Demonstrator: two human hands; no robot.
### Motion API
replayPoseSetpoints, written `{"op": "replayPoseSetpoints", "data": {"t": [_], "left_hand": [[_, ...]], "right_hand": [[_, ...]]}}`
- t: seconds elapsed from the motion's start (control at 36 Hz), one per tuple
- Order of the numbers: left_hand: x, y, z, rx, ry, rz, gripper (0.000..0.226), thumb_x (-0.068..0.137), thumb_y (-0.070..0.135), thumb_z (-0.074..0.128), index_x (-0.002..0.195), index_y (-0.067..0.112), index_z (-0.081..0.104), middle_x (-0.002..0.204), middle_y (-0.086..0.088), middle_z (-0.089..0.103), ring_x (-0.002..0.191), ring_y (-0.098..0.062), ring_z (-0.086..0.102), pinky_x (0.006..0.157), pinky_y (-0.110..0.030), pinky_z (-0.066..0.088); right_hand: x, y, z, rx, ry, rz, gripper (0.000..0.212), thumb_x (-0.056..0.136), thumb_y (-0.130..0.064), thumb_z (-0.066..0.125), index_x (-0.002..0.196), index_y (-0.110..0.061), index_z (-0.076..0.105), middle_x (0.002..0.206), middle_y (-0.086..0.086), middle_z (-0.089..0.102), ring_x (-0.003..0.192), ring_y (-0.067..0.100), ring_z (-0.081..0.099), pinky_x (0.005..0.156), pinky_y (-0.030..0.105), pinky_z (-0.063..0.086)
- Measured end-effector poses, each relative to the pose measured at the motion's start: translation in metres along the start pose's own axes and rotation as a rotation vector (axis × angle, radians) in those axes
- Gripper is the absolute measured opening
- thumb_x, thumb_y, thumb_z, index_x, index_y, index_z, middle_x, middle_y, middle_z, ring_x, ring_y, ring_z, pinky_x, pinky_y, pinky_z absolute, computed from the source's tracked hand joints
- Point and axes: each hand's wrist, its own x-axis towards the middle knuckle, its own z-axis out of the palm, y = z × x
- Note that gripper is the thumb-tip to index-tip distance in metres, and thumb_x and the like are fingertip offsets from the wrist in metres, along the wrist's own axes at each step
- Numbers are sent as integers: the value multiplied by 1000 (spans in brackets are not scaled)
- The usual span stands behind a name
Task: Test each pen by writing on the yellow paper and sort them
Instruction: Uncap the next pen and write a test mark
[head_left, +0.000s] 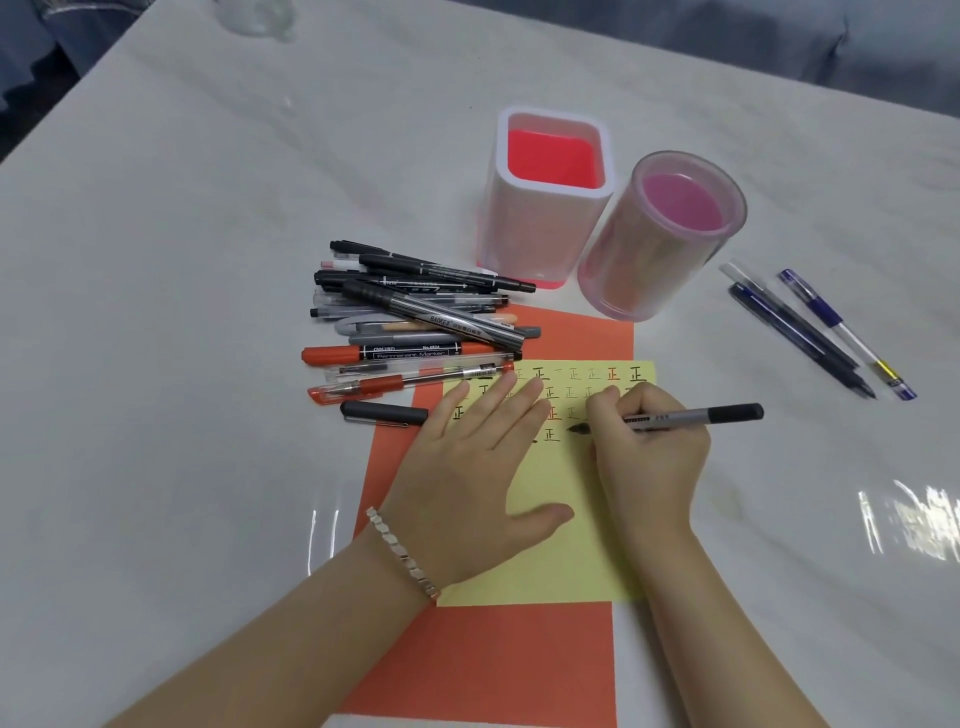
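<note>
Nearest the camera, an orange paper sheet lies flat on the white marble-patterned worktop. Both forearms cross over it. A yellow paper rests on top of the orange sheet. Its upper part carries rows of small handwritten characters in black and red ink.

Left hand: laid flat on the yellow paper, fingers straight and slightly spread, holding nothing. A silver link bracelet sits on that wrist.

Right hand: fingers curled around a grey pen with a black rear end. The pen's dark tip meets the yellow paper beside the lowest row of characters. The two hands are close together but apart.

A loose black pen cap with a clip lies at the left edge of the orange sheet, just beside the left hand's little finger.

A pile of black, grey and red pens and markers is stacked on the worktop beyond the left hand, overlapping the orange sheet's upper left corner.

Behind the papers stands a white square pen holder with a red interior. Just beside it, on its right, stands a round translucent pink holder. Both are upright.

Three blue pens lie side by side on the worktop to the right, well apart from the pile.
</note>
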Motion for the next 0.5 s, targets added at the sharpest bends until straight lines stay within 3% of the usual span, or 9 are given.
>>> {"op": "replayPoseSetpoints", "data": {"t": [0.19,0.44,0.5], "left_hand": [[0,1,0,-3,-7,-5,76,74,64,41,130,14,52,142,2,42,135,-14,32,109,-39,15],[1,1,-1,-1,1,-4,76,74,64,40,129,13,52,142,1,43,134,-16,33,108,-40,16],[1,1,-1,5,2,0,76,74,64,40,129,13,53,141,1,43,134,-16,34,108,-40,16]], "right_hand": [[0,3,-1,-14,43,-1,36,76,-6,56,46,-11,37,40,-5,37,41,6,35,47,9,29],[1,2,-1,4,9,19,28,69,-15,52,47,-7,36,44,3,36,45,9,34,48,13,30],[0,2,-1,2,1,20,28,68,-14,52,46,-9,35,42,-2,34,43,8,33,47,12,30]]}}
